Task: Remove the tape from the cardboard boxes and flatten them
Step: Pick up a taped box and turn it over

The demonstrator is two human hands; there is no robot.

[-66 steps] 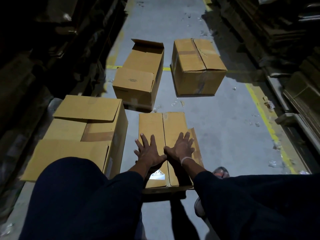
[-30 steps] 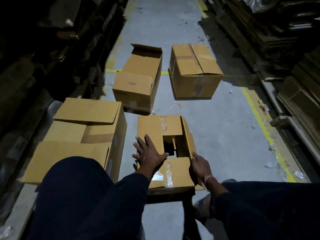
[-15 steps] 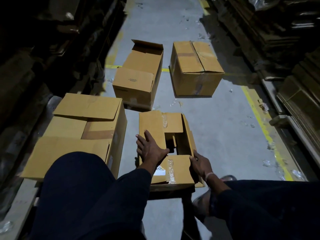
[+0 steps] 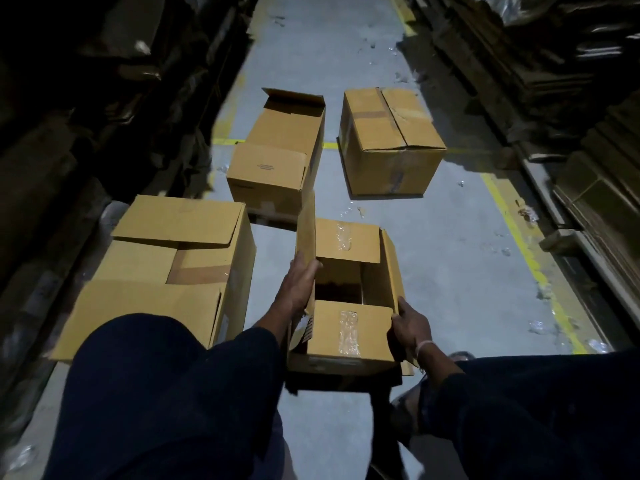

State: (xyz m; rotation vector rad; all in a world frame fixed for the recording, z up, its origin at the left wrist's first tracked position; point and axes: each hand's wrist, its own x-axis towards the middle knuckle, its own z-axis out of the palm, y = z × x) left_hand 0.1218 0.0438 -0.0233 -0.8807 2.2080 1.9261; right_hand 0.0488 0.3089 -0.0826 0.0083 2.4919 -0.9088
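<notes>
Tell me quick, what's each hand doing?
Left hand: holds the box's left flap.
Right hand: grips the right flap.

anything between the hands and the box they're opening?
Nothing visible. The left hand already holds the raised left flap of the small box, and the right hand grips the right flap near its front corner.

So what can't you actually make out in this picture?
Head view only:
- Bottom of the small box: its own flaps and shadow hide it.
- Right hand fingers: curled behind the box's corner.
- Print on the open box: too small.
- Shelves on the left: too dark.
- Person's feet: hidden by the legs.
</notes>
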